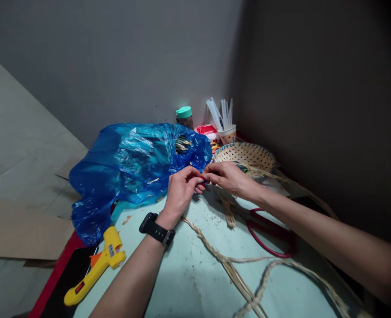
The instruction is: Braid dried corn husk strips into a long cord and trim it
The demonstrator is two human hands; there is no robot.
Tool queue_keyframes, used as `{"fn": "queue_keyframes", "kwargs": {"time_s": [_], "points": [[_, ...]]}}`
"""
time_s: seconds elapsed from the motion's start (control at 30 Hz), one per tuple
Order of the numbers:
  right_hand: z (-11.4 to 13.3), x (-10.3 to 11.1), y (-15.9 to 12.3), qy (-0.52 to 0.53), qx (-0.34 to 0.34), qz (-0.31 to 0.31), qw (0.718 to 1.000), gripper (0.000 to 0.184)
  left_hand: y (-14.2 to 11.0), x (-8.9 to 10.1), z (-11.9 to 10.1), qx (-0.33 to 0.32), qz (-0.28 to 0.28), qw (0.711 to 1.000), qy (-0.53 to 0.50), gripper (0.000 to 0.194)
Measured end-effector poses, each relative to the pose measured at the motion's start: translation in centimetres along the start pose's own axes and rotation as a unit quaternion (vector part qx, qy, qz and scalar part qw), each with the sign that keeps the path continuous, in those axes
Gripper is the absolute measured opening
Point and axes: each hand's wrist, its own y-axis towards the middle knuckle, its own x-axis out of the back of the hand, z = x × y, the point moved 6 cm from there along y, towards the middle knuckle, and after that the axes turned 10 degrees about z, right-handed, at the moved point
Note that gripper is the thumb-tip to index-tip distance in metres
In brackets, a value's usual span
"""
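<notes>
Above the middle of the table, my left hand (pixel 184 185) and my right hand (pixel 226 176) meet with their fingertips together. Between them is a small red piece (pixel 202 178), pinched by both; most of it is covered by fingers, so its kind cannot be made out. A black watch is on my left wrist. Below the hands, a braided straw cord (pixel 211 249) with loose strands runs toward the front edge. A short straw bundle (pixel 227 212) lies under my right hand.
A blue plastic bag (pixel 132 154) with dried stalks lies behind my left hand. The yellow glue gun (pixel 96 269) rests at left. Behind my right hand stand a woven basket (pixel 248 152), a cup of glue sticks (pixel 228 134) and a green-lidded jar (pixel 184 117). A red loop-shaped handle (pixel 256 238) lies at right.
</notes>
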Motion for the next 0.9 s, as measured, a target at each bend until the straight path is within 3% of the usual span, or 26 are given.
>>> {"fn": "queue_keyframes", "kwargs": {"time_s": [0.17, 0.43, 0.5, 0.57, 0.67, 0.9], "points": [[0.5, 0.2, -0.6, 0.034, -0.007, -0.047, 0.998, 0.022, -0.1, 0.2, -0.2, -0.016, -0.01, 0.997, 0.074, 0.01], [-0.2, 0.6, -1.3, 0.044, -0.045, -0.1, 0.993, 0.031, 0.2, 0.2, 1.0, 0.064, -0.024, 0.996, -0.059, 0.009], [-0.3, 0.6, -1.4, 0.036, -0.058, -0.115, 0.991, 0.023, 0.1, 0.2, 1.0, 0.071, -0.029, 0.995, -0.068, 0.009], [-0.1, 0.2, -1.2, 0.022, -0.051, -0.098, 0.994, 0.012, 0.0, 0.3, 1.0, 0.074, -0.035, 0.994, -0.07, 0.009], [-0.1, -0.4, -0.8, 0.032, -0.029, -0.059, 0.997, 0.018, -0.1, 0.2, 0.9, 0.073, -0.037, 0.994, -0.069, 0.009], [-0.7, -1.3, -0.8, 0.151, -0.01, -0.061, 0.987, 0.015, -0.2, -0.1, 0.6, 0.054, -0.03, 0.995, -0.079, 0.005]]}}
